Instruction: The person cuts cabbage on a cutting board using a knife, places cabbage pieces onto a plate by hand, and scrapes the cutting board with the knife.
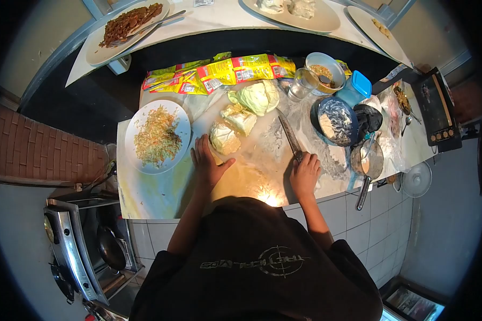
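My left hand lies on the table with its fingers stretched and the thumb apart, holding nothing. It sits between the white plate of shredded vegetables and a cut piece of cabbage. Beyond that piece are another cabbage chunk and a larger pale green cabbage part. To the right, my right hand is closed around the handle of a knife. The blade points away from me, toward the larger cabbage part, and appears to lie along the tabletop. My fingers partly hide the handle.
Yellow-red sachets line the table's back edge. On the right stand a glass, a blue-lidded container, a dark bowl with flour-like powder and a long-handled pan. Food plates stand on the raised shelf.
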### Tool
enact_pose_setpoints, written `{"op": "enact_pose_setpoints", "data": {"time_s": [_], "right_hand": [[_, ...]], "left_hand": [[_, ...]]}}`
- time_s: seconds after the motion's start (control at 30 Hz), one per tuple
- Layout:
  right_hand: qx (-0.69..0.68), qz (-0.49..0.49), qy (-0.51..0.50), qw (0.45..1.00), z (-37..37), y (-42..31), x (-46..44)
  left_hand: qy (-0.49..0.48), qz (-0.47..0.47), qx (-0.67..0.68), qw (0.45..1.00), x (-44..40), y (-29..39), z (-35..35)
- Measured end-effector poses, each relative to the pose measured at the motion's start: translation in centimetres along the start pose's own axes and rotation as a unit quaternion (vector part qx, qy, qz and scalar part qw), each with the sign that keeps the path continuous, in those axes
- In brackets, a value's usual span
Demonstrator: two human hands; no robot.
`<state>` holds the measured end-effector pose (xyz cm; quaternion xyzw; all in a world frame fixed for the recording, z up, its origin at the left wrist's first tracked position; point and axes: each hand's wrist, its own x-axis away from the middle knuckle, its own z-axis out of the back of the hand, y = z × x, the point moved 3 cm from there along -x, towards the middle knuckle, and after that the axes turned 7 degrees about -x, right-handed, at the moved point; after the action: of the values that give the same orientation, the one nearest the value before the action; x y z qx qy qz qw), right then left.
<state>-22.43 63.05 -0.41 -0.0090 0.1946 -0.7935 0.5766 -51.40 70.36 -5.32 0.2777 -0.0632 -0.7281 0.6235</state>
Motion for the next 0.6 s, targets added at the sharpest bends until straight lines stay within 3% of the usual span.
{"op": "enact_pose_setpoints", "data": {"time_s": [0.03,0.1,0.17,0.23,0.33,0.37,0.47,0.6], "right_hand": [[0.0,0.002,0.0,1.0,0.3,-0.6,-0.7],[-0.125,0.077,-0.003,0.989,0.5,-2.0,-2.6],[-0.199,0.076,-0.043,0.976,-1.1,-2.2,-5.4],[-0.334,0.122,-0.026,0.934,-1.8,-3.3,-8.4],[-0.359,0.186,-0.037,0.914,-1.6,-4.7,-13.3],[-0.359,0.188,-0.038,0.913,-1.7,-4.9,-14.3],[-0.341,0.155,-0.164,0.912,-3.6,-5.4,-16.4],[-0.331,0.152,-0.208,0.908,-4.5,-4.9,-16.8]], "left_hand": [[-0.033,0.023,-0.014,0.999,0.0,-0.3,-0.1],[-0.047,0.031,-0.017,0.998,-0.3,-0.4,0.7],[-0.06,0.04,-0.018,0.997,-1.2,-0.5,1.7],[-0.097,0.05,0.017,0.994,-1.7,-0.9,2.6],[-0.068,0.036,0.044,0.996,-2.0,-1.9,2.8],[-0.067,0.038,0.044,0.996,-2.0,-2.1,2.6],[-0.061,0.046,0.045,0.996,-1.4,-2.5,2.7],[-0.015,0.046,0.13,0.99,-0.5,-1.8,2.8]]}}
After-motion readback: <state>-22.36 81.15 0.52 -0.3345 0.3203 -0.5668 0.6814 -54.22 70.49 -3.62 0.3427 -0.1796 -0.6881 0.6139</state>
